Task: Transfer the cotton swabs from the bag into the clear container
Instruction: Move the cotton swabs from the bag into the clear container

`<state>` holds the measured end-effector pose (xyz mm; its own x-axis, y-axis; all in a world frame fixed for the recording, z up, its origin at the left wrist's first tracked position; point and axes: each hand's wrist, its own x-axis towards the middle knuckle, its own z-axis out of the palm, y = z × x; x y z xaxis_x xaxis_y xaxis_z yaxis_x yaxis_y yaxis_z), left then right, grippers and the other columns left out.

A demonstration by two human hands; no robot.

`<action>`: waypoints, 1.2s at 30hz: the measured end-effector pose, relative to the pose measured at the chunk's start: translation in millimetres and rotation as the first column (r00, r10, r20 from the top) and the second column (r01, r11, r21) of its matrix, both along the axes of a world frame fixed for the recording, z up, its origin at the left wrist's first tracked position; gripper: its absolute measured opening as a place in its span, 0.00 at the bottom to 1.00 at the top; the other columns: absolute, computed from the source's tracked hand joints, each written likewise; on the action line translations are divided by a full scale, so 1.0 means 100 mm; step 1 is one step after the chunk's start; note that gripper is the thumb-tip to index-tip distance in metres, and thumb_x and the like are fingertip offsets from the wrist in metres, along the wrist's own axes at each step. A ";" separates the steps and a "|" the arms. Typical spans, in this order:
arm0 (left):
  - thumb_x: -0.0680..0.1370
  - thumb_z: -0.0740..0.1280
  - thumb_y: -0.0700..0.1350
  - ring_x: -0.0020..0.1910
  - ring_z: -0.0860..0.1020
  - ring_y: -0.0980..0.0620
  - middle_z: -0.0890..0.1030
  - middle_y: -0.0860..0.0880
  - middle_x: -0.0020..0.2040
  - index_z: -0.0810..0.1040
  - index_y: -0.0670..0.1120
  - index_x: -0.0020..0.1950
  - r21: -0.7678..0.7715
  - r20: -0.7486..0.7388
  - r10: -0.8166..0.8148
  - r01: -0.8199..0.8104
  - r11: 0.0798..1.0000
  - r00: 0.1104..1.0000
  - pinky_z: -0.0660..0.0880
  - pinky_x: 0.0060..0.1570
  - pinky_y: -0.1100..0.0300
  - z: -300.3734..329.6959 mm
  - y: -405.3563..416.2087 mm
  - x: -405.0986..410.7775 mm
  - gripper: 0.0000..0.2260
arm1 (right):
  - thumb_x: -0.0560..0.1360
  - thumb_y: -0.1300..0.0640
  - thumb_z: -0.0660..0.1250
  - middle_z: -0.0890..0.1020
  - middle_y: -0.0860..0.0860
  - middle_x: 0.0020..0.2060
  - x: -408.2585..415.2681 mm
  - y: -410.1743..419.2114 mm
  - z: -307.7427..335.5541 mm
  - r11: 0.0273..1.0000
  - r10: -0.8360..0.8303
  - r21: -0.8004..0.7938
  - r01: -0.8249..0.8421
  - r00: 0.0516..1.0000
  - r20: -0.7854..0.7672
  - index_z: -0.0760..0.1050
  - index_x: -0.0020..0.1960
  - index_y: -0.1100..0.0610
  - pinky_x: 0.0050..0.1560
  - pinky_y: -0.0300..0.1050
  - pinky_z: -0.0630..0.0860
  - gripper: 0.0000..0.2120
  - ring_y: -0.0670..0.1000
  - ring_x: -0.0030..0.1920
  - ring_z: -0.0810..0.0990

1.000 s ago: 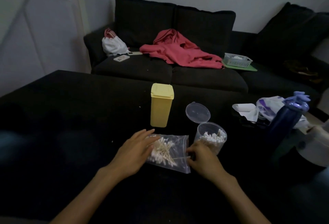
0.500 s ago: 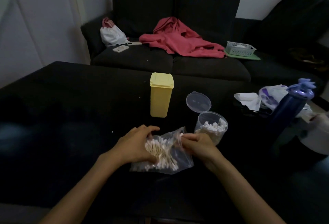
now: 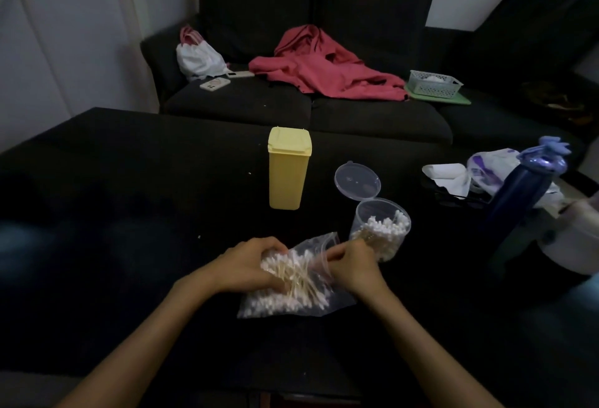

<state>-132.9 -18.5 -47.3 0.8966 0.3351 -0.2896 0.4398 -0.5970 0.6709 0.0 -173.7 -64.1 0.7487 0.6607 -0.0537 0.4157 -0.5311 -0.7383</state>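
1. Bag (image 3: 296,281) of swabs (image 3: 291,278) lies on the table (image 3: 129,180), between both hands.
2. Left hand (image 3: 249,266) grips its left side, fingers curled.
3. Right hand (image 3: 351,266) pinches the bag's mouth, just in front of the container (image 3: 381,229).

Both bare forearms reach in from below, converging. Left hand (image 3: 246,266) lies knuckles up, fingers curled and gripping just beside the right hand (image 3: 351,266), whose fingertips (image 3: 334,253) pinch inward toward the left, thumb tucked close.
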 end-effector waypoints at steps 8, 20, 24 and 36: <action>0.66 0.77 0.41 0.53 0.78 0.55 0.78 0.52 0.55 0.74 0.52 0.58 -0.182 0.157 0.132 -0.103 0.978 0.979 0.77 0.56 0.55 0.01 -0.06 0.00 0.23 | 0.72 0.58 0.70 0.85 0.58 0.42 0.09 -0.11 0.29 0.974 0.165 -0.122 -0.191 0.967 -0.195 0.84 0.46 0.60 0.48 0.45 0.79 0.07 0.49 0.43 0.83; 0.69 0.74 0.42 0.52 0.78 0.58 0.77 0.57 0.54 0.73 0.54 0.57 -0.085 0.286 -0.001 0.026 0.996 0.958 0.78 0.54 0.52 0.02 -0.22 0.04 0.20 | 0.70 0.60 0.71 0.79 0.51 0.27 0.14 -0.06 0.23 0.991 0.050 -0.119 -0.059 0.995 -0.081 0.77 0.27 0.56 0.35 0.41 0.76 0.13 0.48 0.32 0.77; 0.68 0.73 0.50 0.57 0.75 0.59 0.75 0.58 0.60 0.70 0.60 0.60 0.075 0.260 0.053 -0.075 0.994 0.964 0.76 0.56 0.52 -0.02 -0.16 0.04 0.22 | 0.70 0.60 0.72 0.82 0.57 0.34 0.20 -0.11 0.25 0.973 0.124 -0.183 -0.140 0.987 -0.100 0.80 0.37 0.67 0.39 0.45 0.78 0.09 0.51 0.36 0.79; 0.70 0.74 0.43 0.51 0.79 0.58 0.78 0.57 0.53 0.75 0.55 0.58 -0.082 0.287 0.018 0.006 0.997 0.958 0.79 0.54 0.52 0.04 -0.16 0.04 0.20 | 0.72 0.62 0.68 0.83 0.62 0.43 0.06 -0.06 0.29 0.957 0.185 -0.224 -0.186 0.982 -0.022 0.80 0.43 0.68 0.44 0.49 0.78 0.08 0.52 0.39 0.79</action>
<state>-128.7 -34.6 -43.6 0.9439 0.3270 -0.0467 0.2251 -0.5333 0.8154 5.9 -179.4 -34.7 0.6139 0.7590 -0.2166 0.5220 -0.5963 -0.6099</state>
